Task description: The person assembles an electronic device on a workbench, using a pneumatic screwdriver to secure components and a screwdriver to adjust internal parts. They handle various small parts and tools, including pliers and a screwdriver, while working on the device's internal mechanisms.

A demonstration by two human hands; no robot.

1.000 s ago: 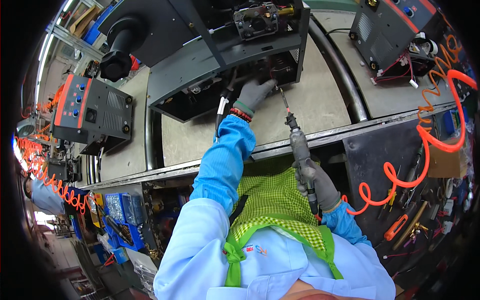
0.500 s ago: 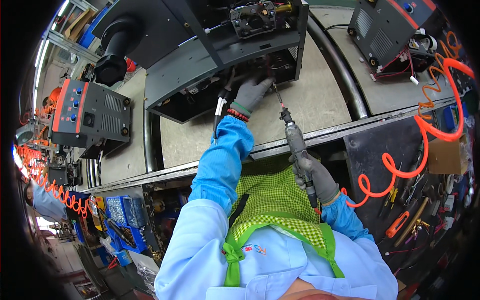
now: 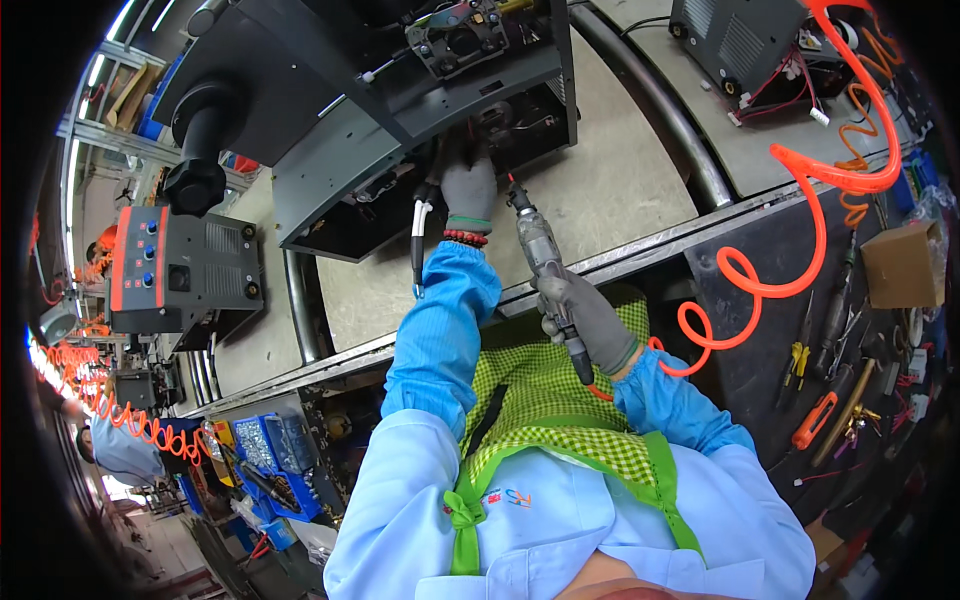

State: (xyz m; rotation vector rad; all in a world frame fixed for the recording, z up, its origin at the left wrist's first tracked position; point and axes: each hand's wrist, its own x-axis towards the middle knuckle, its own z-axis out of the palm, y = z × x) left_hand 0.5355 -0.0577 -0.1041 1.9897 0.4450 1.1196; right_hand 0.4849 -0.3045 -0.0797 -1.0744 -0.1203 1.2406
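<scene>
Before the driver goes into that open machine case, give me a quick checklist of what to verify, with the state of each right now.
1. Right hand has a firm hold on the pneumatic screwdriver: ok, gloved fingers wrap its body.
2. Driver tip points into the open black machine case: ok, it sits at the opening's edge.
3. Tip seated on a screw: cannot tell, the spot is dark and small.
4. Left hand steadies the work: ok, it reaches into the opening; what it touches is hidden.
5. Orange coiled air hose runs free: ok, it loops beside the right forearm, clear of the case.
6. Black cable by the left wrist is clear of the tip: ok, it hangs left of the hand.
</scene>
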